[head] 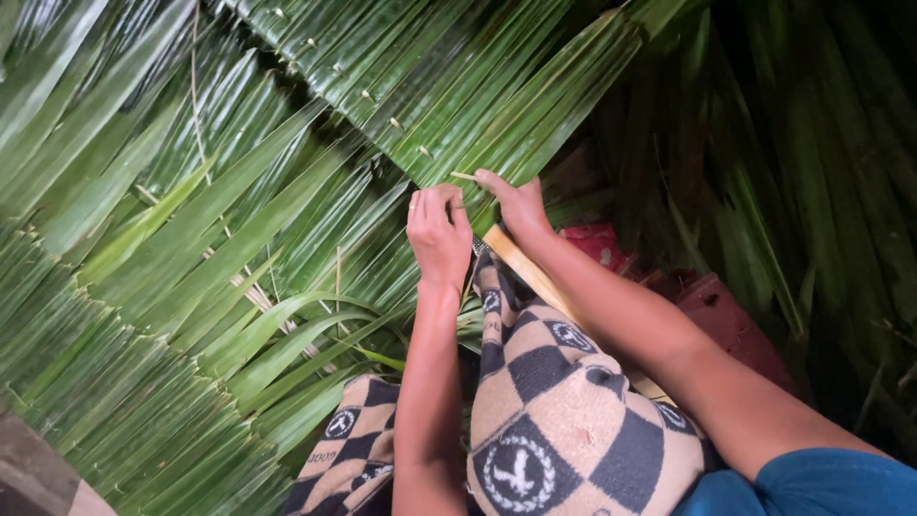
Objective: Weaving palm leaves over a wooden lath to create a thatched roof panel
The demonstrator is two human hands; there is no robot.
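Both hands work at the lower end of a folded palm-leaf panel [430, 86], a sheet of green leaflets pinned along a line of small sticks. The left hand [437, 234] is closed with its fingers curled over the leaf edge, pressing the fold flat. The right hand [514, 203] pinches a thin pale pin [462, 176] between thumb and fingertip, its point lying against the leaflets just beside the left knuckles. A pale wooden slat [521, 263] runs under both wrists and down across the lap, over checked trousers [564, 420]. More loose leaves [172, 287] lie spread to the left, and a red object [707, 306] sits partly hidden on the right. Risks noted: the pin sits close to the left fingers, so a slip along the glossy leaf surface could jab them. A pin so thin may well snap or bend if pushed at a slant through several layers. If the left hand eases off before the pin is through, the fold could spring open and the leaflets fall out of line with the row above. Leaflets may also split along the grain where pierced. Lighting on the right side is poor, and whether the pin has entered the leaf cannot be told.
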